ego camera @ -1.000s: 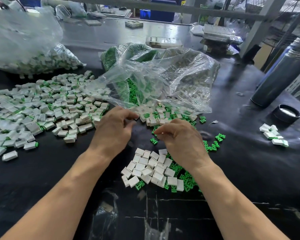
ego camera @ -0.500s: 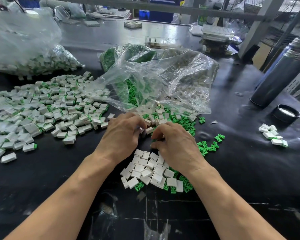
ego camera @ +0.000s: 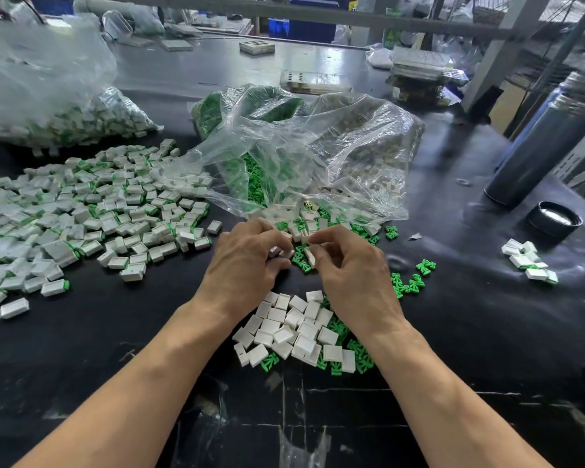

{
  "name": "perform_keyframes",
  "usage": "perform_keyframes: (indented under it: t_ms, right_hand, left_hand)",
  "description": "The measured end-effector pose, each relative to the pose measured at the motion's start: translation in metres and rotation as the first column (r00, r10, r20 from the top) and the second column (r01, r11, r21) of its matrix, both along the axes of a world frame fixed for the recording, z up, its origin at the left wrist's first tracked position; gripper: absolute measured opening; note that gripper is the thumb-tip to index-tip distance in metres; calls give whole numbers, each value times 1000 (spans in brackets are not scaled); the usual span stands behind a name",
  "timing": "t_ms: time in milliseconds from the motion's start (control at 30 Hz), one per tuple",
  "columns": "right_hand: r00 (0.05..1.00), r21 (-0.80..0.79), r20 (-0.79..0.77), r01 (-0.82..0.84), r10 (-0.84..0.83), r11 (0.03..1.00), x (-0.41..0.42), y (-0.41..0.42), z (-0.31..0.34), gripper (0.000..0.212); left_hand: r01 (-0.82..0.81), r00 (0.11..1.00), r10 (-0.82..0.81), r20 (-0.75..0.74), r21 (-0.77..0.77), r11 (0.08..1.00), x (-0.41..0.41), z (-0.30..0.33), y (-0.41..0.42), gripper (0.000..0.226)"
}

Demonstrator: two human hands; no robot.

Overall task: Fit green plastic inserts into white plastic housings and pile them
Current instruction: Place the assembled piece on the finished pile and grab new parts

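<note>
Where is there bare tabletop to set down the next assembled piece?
Bare black tabletop lies near-left, between the big pile of assembled pieces and the left forearm. More lies right, between the loose green inserts and the small cluster of housings. It is crowded around both hands, under the bag mouth.

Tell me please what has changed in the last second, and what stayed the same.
Both hands came together in front of the clear bag. The left hand, which was nearer the finished pile, moved right and now pinches small white housings. The right hand now pinches one white housing. The loose housings near the wrists and the green inserts stayed put.
</note>
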State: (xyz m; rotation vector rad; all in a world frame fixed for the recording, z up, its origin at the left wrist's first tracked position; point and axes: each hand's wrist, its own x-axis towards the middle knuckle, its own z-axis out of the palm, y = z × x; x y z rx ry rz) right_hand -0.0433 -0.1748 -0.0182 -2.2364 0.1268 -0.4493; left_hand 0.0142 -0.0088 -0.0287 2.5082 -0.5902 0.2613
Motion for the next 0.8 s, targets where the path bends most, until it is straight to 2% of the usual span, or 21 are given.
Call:
perform_keyframes:
  t_ms: [167, 467, 533, 600, 700, 800]
  right_hand:
    - [999, 158, -39, -1, 7, 987, 0, -1, -3, 13]
    - [999, 213, -43, 1, 8, 977, 3, 0, -2, 12]
    - [1000, 236, -14, -3, 6, 972, 3, -1, -3, 10]
    - [999, 278, 31, -21, 13, 960, 2, -1, -3, 10]
    - [994, 350, 102, -80, 47, 933, 1, -1, -1, 11]
    - [982, 375, 167, -143, 85, 916, 0, 3, 1, 13]
  left_hand:
    - [9, 999, -10, 47, 9, 1000, 3, -3, 0, 22]
    - [44, 994, -51, 98, 72, 996, 2, -3, 3, 18]
    - [58, 993, -57, 108, -15, 998, -1, 0, 1, 17]
    - [70, 996, -59, 64, -192, 979, -5, 5, -1, 15]
    - [81, 996, -90, -5, -396, 915, -9, 12, -1, 17]
    - [95, 993, -119, -15, -515, 852, -10, 16, -2, 15]
